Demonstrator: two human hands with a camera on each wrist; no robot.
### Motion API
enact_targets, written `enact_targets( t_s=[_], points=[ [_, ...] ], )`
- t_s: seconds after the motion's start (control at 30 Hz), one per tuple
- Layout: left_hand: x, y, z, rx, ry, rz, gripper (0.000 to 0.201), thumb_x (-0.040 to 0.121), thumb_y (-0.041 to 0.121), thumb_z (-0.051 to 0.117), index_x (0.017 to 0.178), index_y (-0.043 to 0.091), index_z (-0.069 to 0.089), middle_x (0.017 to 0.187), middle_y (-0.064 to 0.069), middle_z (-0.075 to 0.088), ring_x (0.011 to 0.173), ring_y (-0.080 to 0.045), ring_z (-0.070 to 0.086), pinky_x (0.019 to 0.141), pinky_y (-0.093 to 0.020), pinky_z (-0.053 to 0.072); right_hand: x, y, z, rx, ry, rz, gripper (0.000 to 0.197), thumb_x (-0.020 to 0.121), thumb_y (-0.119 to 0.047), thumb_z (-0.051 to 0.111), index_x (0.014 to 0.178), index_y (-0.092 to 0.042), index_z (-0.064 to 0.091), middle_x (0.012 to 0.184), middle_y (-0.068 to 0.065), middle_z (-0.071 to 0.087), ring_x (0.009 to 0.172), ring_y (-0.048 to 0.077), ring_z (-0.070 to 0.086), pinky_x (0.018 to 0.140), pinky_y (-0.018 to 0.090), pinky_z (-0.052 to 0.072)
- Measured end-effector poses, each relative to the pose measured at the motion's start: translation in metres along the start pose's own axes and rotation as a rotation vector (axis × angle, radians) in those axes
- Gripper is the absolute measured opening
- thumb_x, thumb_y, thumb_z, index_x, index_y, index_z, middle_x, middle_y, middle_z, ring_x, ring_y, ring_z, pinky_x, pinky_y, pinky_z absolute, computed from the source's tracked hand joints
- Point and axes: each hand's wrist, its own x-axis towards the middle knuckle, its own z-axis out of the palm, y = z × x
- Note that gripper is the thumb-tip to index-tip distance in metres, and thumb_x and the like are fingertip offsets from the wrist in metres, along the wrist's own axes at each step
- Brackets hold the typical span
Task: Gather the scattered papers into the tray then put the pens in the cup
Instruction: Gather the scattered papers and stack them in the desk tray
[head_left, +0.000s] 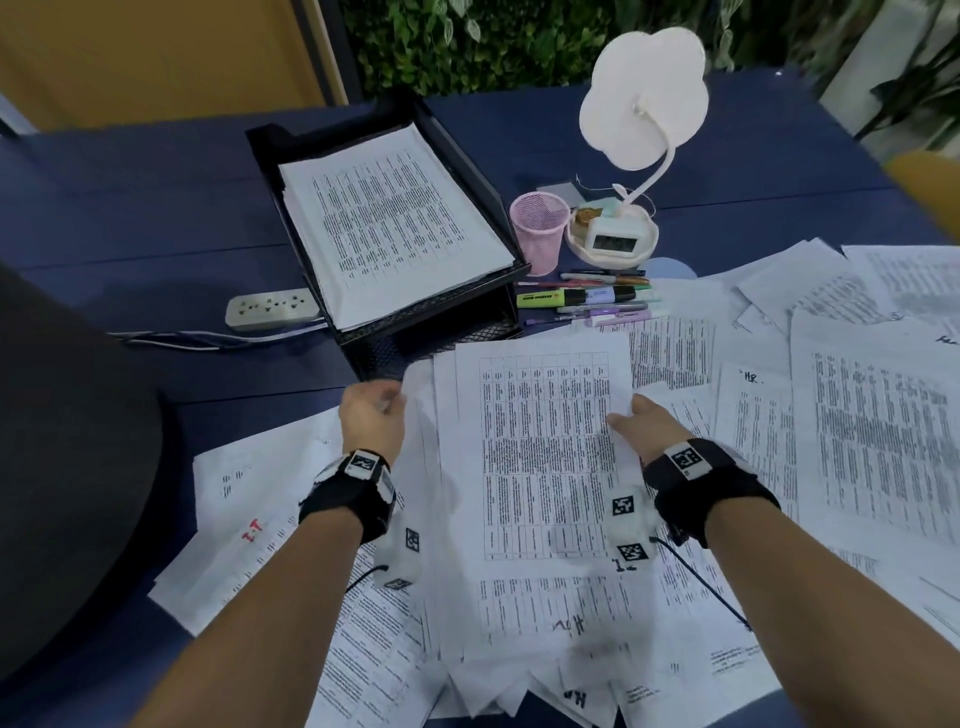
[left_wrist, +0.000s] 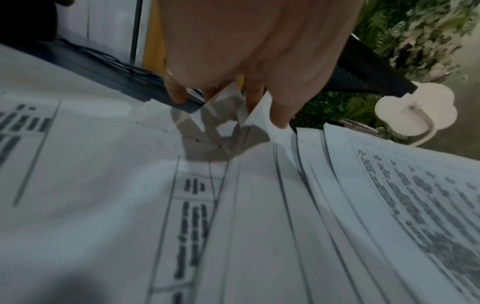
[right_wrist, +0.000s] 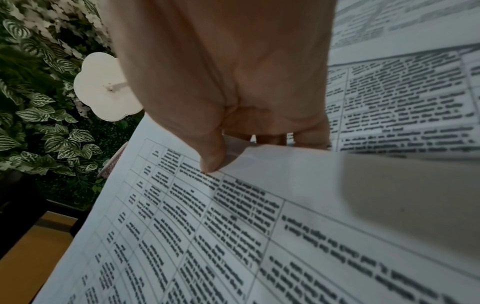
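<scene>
While both grip the paper stack, left hand left edge, right hand right edge.

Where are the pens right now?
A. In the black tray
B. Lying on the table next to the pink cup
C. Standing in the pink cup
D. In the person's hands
B. The pens lie flat on the table just in front of the pink cup, which looks empty, while both hands hold papers.
</scene>
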Motion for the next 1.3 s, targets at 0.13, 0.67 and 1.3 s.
enact_targets(
  t_s=[0.13, 0.67, 1.3],
  points=[
    [-0.002, 0.001, 0.004, 0.490, -0.126, -0.056, 0.042, 0.091, 0.043, 0.053, 0.126, 0.019, 0.058, 0.147, -0.005, 0.033, 0.135, -0.028, 0.026, 0.109, -0.045, 0.021, -0.001, 0.002, 0.000, 0.025, 0.010, -0.002, 0.056, 0.099, -0.029, 0.045, 0.145, -0.005, 0.026, 0.151, 0.012, 0.032, 0.134, 0.029, 0.037, 0.110, 0.041, 0.032],
    [-0.025, 0.051, 0.003, -0.586, -0.246, -0.013, 0.009, 0.097, 0.033, 0.049, 0.089, 0.029, 0.052, 0.085, 0.012, 0.052, 0.075, -0.002, 0.048, 0.072, -0.022, 0.039, 0.020, 0.022, 0.000, 0.253, -0.038, 0.000, 0.032, 0.094, -0.042, 0.048, 0.114, -0.018, 0.040, 0.104, -0.002, 0.048, 0.094, 0.017, 0.047, 0.087, 0.032, 0.035],
    [-0.030, 0.139, -0.079, -0.781, -0.253, 0.238, 0.034, 0.085, 0.000, 0.064, 0.116, 0.013, 0.059, 0.108, 0.002, 0.070, 0.103, -0.014, 0.066, 0.090, -0.029, 0.053, -0.040, -0.049, -0.031, 0.756, 0.014, -0.506, 0.011, 0.086, -0.014, 0.066, 0.089, -0.024, 0.065, 0.093, -0.007, 0.069, 0.090, 0.011, 0.063, 0.081, 0.029, 0.043]
  ],
)
